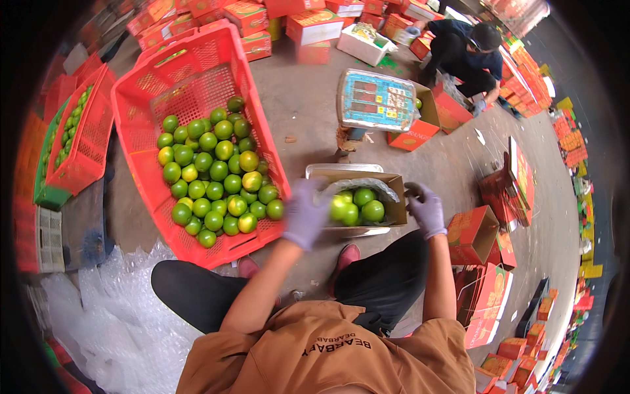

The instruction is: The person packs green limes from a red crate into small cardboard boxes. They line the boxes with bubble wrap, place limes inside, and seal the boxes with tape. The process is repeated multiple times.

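An open cardboard box (399, 192) with a plastic liner (364, 184) holds several green citrus fruits (372, 211) and rests on the metal platform of a scale (366, 168). My left hand (306, 214), in a pale purple glove and blurred, is at the box's left end, beside the red crate; whether it holds anything is unclear. At the right end is my right hand (425, 207), gloved with dark fingertips, its fingers bent near the box wall and no fruit visible in it. A large red plastic crate (133, 143) on the left holds many green and yellowish citrus fruits (218, 171).
The scale's display head (378, 100) stands beyond the box. A co-worker (467, 59) crouches at the upper right by an orange carton (450, 111). Empty cartons (470, 236) lie to the right, bubble wrap (128, 315) at the lower left, and another fruit crate (83, 143) at far left.
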Demonstrator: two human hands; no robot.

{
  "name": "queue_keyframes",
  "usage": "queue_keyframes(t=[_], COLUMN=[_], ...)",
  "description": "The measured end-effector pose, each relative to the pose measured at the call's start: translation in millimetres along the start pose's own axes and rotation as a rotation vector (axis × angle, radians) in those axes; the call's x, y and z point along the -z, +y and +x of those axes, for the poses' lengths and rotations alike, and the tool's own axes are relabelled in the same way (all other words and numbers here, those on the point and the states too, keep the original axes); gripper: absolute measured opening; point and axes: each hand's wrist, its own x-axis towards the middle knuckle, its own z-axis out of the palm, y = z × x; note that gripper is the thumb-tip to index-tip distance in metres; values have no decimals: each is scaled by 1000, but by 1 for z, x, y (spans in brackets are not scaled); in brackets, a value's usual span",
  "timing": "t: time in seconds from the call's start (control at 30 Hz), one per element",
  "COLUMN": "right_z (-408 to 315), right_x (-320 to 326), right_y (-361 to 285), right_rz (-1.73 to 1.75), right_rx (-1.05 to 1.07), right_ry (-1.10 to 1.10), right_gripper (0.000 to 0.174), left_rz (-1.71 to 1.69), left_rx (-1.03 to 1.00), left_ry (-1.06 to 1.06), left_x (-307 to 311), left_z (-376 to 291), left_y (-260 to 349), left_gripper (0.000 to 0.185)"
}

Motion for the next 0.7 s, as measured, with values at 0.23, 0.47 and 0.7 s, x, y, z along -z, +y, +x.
queue_keyframes(t=[0.23,0.47,0.7], right_z=[40,37,42], right_x=[31,10,17], right_y=[83,62,80], right_rz=[97,-72,13], right_rx=[63,106,131], right_ry=[549,363,410], right_gripper=[28,27,27], left_rz=[712,853,-342], left_rx=[397,395,220], left_ry=[116,-144,408], left_x=[40,19,74], left_z=[69,103,48], left_y=[-148,-201,-228], left_gripper=[77,89,79])
